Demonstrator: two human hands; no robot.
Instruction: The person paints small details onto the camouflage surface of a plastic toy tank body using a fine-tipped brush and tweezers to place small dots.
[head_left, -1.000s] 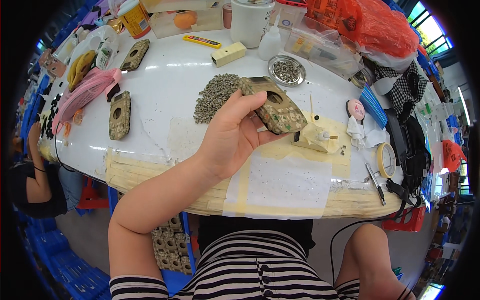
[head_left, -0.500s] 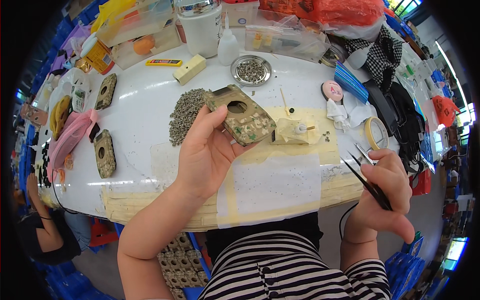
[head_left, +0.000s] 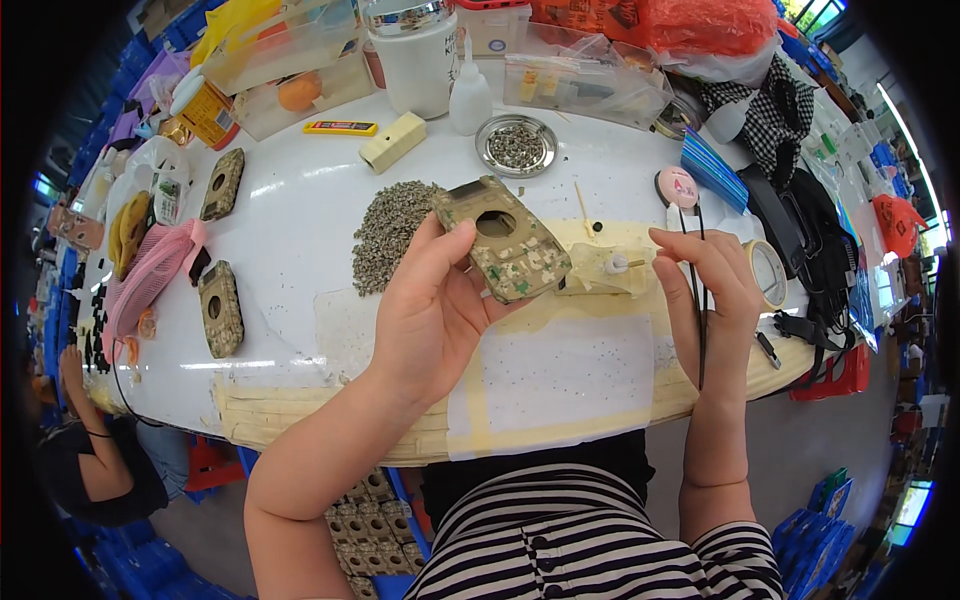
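My left hand grips a camouflage-painted toy tank hull by its near left side, thumb on top beside the round hole. The hull is tilted above the table. To the right, my right hand holds black tweezers between thumb and fingers, tips pointing away from me. Between the hands sits a taped block with a small white nozzle on it. A heap of small metallic parts lies behind my left hand. Two similar hulls, one a camouflage hull, rest on the left.
A round metal dish of small parts and a white squeeze bottle stand at the back. A dotted white sheet is taped at the front edge. Tape roll lies right. Another person's arm shows far left.
My right hand has moved left and away from me, turning the tweezers more upright. My left hand still holds the hull; the whole view has shifted slightly.
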